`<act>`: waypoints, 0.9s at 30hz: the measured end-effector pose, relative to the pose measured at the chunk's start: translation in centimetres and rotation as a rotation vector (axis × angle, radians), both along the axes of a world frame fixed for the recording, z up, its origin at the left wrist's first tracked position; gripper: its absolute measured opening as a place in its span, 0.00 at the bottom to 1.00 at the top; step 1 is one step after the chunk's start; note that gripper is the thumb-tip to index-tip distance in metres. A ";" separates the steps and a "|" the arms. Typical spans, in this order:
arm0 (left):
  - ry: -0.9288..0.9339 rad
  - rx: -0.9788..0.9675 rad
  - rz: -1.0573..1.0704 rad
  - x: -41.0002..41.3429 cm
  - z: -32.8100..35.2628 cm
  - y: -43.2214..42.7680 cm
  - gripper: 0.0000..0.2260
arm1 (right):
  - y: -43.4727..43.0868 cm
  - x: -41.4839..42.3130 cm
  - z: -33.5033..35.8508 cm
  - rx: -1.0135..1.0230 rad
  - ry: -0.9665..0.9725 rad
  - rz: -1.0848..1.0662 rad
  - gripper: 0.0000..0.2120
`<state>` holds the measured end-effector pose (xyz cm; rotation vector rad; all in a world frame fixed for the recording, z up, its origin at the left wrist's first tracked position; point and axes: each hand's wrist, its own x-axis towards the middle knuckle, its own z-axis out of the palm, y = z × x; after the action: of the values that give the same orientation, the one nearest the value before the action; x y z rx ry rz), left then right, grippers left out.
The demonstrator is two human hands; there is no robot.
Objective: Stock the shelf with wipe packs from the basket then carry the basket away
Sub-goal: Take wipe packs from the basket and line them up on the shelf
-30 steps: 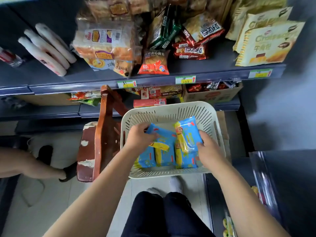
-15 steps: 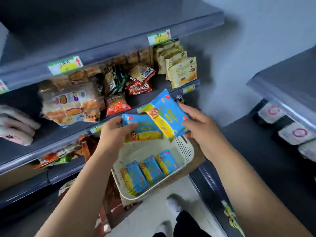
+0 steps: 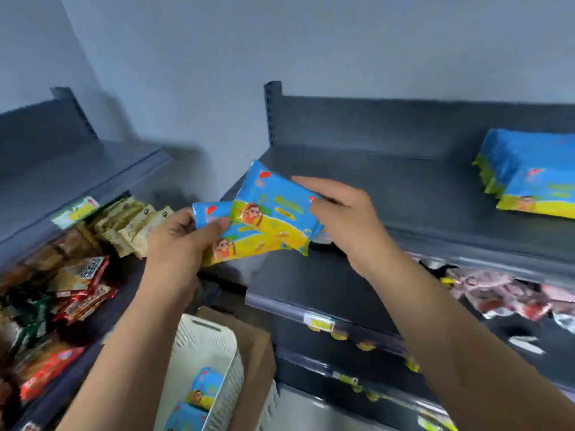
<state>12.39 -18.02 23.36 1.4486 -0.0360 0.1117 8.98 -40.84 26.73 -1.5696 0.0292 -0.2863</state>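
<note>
My left hand (image 3: 182, 241) grips a blue and yellow wipe pack (image 3: 242, 244) by its left end. Above it, my right hand (image 3: 345, 222) holds a second wipe pack (image 3: 273, 209) by its right end, overlapping the first. Both packs hover at the front left corner of the dark grey top shelf (image 3: 389, 188) on the right. A stack of the same wipe packs (image 3: 532, 178) lies at that shelf's right end. Below, the white slotted basket (image 3: 202, 346) stands near the floor with more wipe packs (image 3: 202, 390) inside.
A snack shelf (image 3: 68, 281) on the left carries red, green and beige packets. Lower right-hand shelves (image 3: 342, 315) hold pink and red packets (image 3: 513, 297). A brown cardboard box (image 3: 252, 346) sits behind the basket. The grey wall (image 3: 280, 51) stands behind.
Both hands lifted a wipe pack each out of the basket and carried them up and right. My view swung from the snack shelf toward the right-hand shelf.
</note>
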 end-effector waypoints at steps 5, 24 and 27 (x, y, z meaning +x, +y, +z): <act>-0.083 0.010 -0.221 1.0 3.8 -10.2 0.07 | -9.0 -3.2 3.3 -0.019 -0.074 -0.193 0.23; -0.040 -0.048 -0.704 -10.1 4.8 -52.9 0.17 | -44.4 -17.7 9.3 -0.110 -0.180 -0.593 0.19; -0.017 -0.012 -0.712 -11.3 4.3 -58.1 0.15 | -49.0 -18.8 9.1 -0.127 -0.167 -0.599 0.20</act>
<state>1.11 -76.14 27.70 1.3477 -0.5567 -0.4571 -9.82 -89.88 35.87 -1.6304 0.3607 -0.9027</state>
